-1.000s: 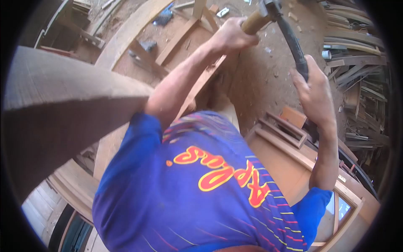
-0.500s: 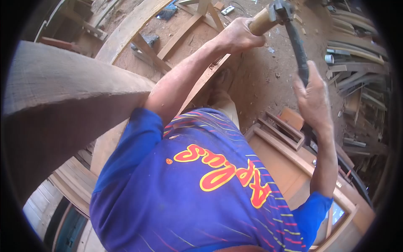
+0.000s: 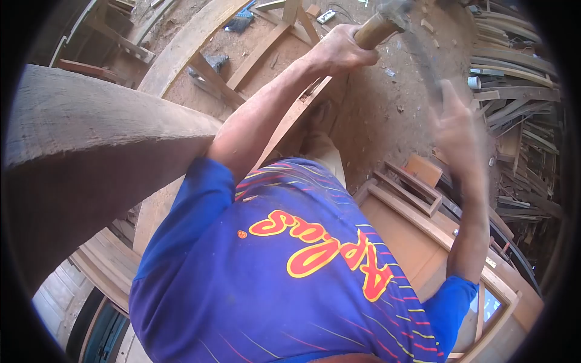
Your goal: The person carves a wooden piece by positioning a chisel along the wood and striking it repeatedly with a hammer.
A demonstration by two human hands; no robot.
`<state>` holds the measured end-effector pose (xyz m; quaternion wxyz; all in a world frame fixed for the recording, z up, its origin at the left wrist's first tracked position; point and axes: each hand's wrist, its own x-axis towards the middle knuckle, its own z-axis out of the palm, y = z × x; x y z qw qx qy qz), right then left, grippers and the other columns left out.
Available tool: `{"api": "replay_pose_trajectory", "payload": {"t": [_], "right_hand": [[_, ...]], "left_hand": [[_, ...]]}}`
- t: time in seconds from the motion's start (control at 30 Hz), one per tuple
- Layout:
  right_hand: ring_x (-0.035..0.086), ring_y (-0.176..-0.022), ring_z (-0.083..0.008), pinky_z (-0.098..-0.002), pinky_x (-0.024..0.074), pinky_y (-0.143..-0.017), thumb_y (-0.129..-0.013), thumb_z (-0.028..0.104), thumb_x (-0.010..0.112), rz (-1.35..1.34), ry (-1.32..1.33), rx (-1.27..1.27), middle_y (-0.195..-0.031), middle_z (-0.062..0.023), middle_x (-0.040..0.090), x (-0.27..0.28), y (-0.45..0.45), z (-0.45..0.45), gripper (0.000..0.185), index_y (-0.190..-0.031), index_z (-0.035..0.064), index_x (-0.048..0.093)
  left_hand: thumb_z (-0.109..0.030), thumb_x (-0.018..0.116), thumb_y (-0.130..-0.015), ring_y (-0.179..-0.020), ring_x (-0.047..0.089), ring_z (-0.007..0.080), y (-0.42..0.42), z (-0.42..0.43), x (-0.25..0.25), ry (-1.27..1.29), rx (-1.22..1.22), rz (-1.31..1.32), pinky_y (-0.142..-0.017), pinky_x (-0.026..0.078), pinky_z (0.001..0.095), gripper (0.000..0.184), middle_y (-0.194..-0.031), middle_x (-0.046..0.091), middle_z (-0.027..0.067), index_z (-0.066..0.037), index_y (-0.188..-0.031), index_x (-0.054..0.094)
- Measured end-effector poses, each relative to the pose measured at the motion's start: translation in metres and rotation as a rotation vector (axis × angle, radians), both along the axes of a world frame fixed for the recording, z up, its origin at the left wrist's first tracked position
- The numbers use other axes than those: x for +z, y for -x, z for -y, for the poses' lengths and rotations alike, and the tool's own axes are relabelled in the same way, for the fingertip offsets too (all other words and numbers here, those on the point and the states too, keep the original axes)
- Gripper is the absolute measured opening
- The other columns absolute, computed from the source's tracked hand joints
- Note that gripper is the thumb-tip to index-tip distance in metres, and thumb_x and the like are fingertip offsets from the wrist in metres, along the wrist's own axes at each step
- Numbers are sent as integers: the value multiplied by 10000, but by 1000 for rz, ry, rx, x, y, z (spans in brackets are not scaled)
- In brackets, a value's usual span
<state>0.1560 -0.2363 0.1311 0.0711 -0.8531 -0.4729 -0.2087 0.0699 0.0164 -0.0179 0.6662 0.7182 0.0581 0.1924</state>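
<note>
My left hand is closed round a thick, round wooden handle; whatever lies at its other end is hidden by the hand. At the free end of this handle is the dark head of a hammer, blurred and seemingly close to or touching it. My right hand, also smeared by motion, is wrapped round the hammer's dark shaft. Below my left hand runs a narrow wooden beam with a dark slot near its far end.
A large timber juts in close at the left, beside my left forearm. Wooden frames and a panel lie at the right below my right arm. Stacked wood strips line the far right. A curved board stands at upper left.
My right hand and the hammer have shifted slightly and become blurred. The left hand and the wooden handle have stayed almost in place, moving a little left.
</note>
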Motion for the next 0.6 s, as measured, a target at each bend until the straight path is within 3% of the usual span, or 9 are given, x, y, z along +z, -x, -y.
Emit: {"api": "replay_pose_trajectory", "payload": {"t": [0.03,0.13,0.17,0.27,0.37,0.43,0.53,0.57,0.6], "right_hand": [[494,-568,-94,-259,411,-532,-1026,270,595,-364,49,136,-694,17,541,-17,32,-18,183,-1064,91,609],[593,-675,-145,-349,468,-632,-992,274,651,-539,-64,16,-735,-34,613,37,41,-26,227,-997,48,636],[585,-661,-143,-321,464,-621,-1013,273,634,-548,-84,-106,-734,-14,601,62,40,-23,226,-1046,51,661],[590,-664,-128,-303,484,-631,-1037,241,589,-595,-472,-95,-737,0,594,89,-15,12,208,-1030,50,673],[537,-610,-120,-260,440,-576,-1013,150,589,-416,-226,-49,-729,13,564,71,-68,40,157,-1088,29,656],[501,-574,-115,-232,411,-540,-998,89,589,-300,-61,-15,-723,21,544,49,-89,55,158,-1127,15,644],[467,-579,-88,-232,388,-552,-974,112,630,-194,71,325,-744,37,527,-10,11,0,115,-1038,27,588],[456,-583,-70,-238,388,-556,-977,130,633,-556,67,132,-738,45,516,-11,44,-15,118,-1016,38,570],[456,-583,-70,-238,388,-556,-977,130,633,-547,56,129,-738,45,516,-3,48,-16,118,-1016,38,570]], "left_hand": [[-248,729,-875,-652,615,87,1,1,1,21,-27,-25,-612,509,280,242,-735,646,12,-24,-926,654],[-259,732,-869,-636,627,98,0,-1,-1,-53,16,-34,-602,511,283,239,-721,651,16,-33,-905,665],[-259,732,-869,-636,627,98,3,1,-1,-55,17,-43,-602,511,283,239,-721,651,16,-33,-905,665],[-269,738,-860,-645,644,106,0,0,-4,-16,-14,-47,-605,518,287,246,-725,661,27,-35,-893,669],[-283,750,-854,-665,653,105,-1,1,-2,-39,11,-38,-617,526,287,267,-733,666,29,-32,-896,671],[-255,729,-815,-755,618,128,4,3,5,-3,-8,-108,-709,514,330,286,-797,654,40,-10,-936,646],[-266,732,-812,-757,623,139,4,4,6,-17,-4,-144,-713,517,337,298,-793,657,51,-10,-941,648],[-271,738,-810,-769,637,149,3,2,4,-39,19,-102,-729,526,346,307,-802,668,63,-10,-944,647],[-271,738,-810,-769,637,149,-6,-2,0,-50,15,-94,-729,526,346,307,-802,668,63,-10,-944,647]]}}
